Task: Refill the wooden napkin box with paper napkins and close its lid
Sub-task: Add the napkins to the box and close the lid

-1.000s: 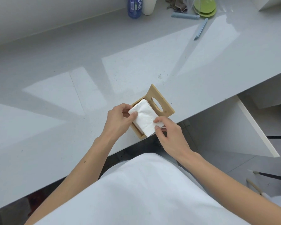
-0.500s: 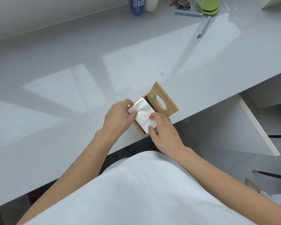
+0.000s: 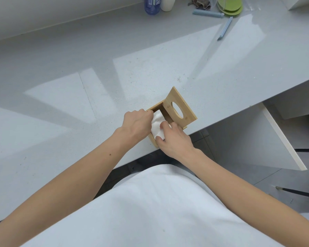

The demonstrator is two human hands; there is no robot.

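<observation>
A wooden napkin box (image 3: 158,107) stands at the near edge of the grey counter. Its lid (image 3: 181,106), with an oval hole, is swung up and open on the right side. A white stack of paper napkins (image 3: 157,124) sits partly down inside the box. My left hand (image 3: 136,125) grips the stack's left edge, fingers dipping into the box. On the stack's right and near side my right hand (image 3: 174,139) presses down with fingers and thumb. The box's near wall is mostly hidden by both hands.
The grey counter (image 3: 96,86) stretches left and back. At its far edge stand a blue bottle (image 3: 152,5), a white cup (image 3: 168,3), green plates (image 3: 229,5) and two pale blue clips (image 3: 225,27). An open white cabinet door (image 3: 282,139) juts out at right below the counter.
The napkin stack has gone from lying above the box to sitting down inside it. Both hands have followed it down and closed in over the box.
</observation>
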